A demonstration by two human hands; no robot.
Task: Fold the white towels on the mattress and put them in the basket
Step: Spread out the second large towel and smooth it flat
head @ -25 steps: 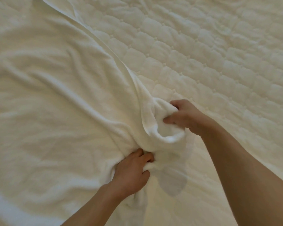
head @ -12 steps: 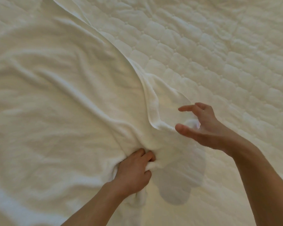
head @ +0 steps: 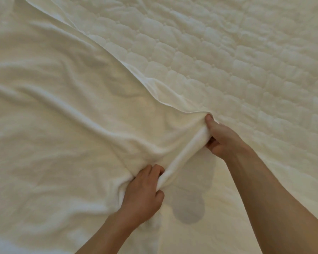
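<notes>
A: Location of white towel (head: 62, 125)?
B: Spread wrinkled over the left part of the mattress (head: 246, 70); quilted right part left bare. No basket in view.
A: Hands?
B: Logging left hand (head: 143, 195) as clenched on the towel's near edge (head: 184, 154), fingers curled over a bunched roll of cloth. Logging right hand (head: 222, 138) as pinching the same edge at its corner, thumb on top, right at the border with bare mattress. Holding that edge taut between them, apparently just off the mattress, going by the shadow (head: 189, 208) underneath.
A: Risks?
B: Looks like straightening ahead of the first fold. Could drag the whole towel across the mattress rather than flatten it, if tugged too hard. Could lock the wrinkles in, if folded as is. Could lose the corner too: just a pinch on thick cloth, easy to slip. Could skew the corners with an uneven pull.
A: Orientation?
B: Judging long axis as diagonal over the mattress, from the gripped edge away toward its far left, same line as the side hem (head: 128, 69). Short edge nearest the person. Far end out of frame, so no confirming full length.
</notes>
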